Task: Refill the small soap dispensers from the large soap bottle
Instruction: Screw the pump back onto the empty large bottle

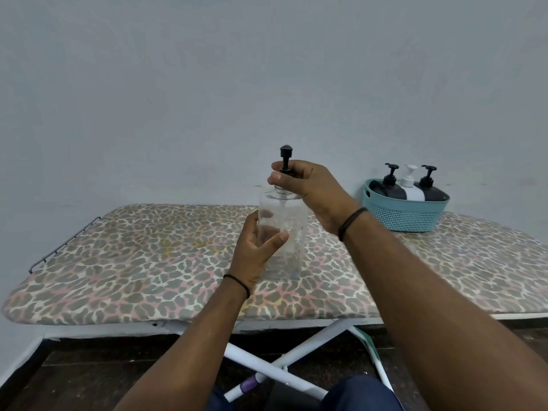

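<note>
A tall clear soap bottle [289, 232] stands upright on the ironing board [148, 256], in the middle of the view. My left hand [255, 253] wraps around its body from the left. My right hand [308, 188] grips the collar of its black pump [286, 157] at the neck, and the pump head sticks up above my fingers. Three small dispensers lean in a teal basket [406, 213] at the back right: a dark one [388, 185], a white one [410, 186] and another dark one [430, 186], all with pumps on.
The board has a leopard-print cover and a wire rack [63, 241] at its left end. A plain wall rises right behind it. White crossed legs [281, 363] and dark floor lie below the near edge, with my knee at the bottom.
</note>
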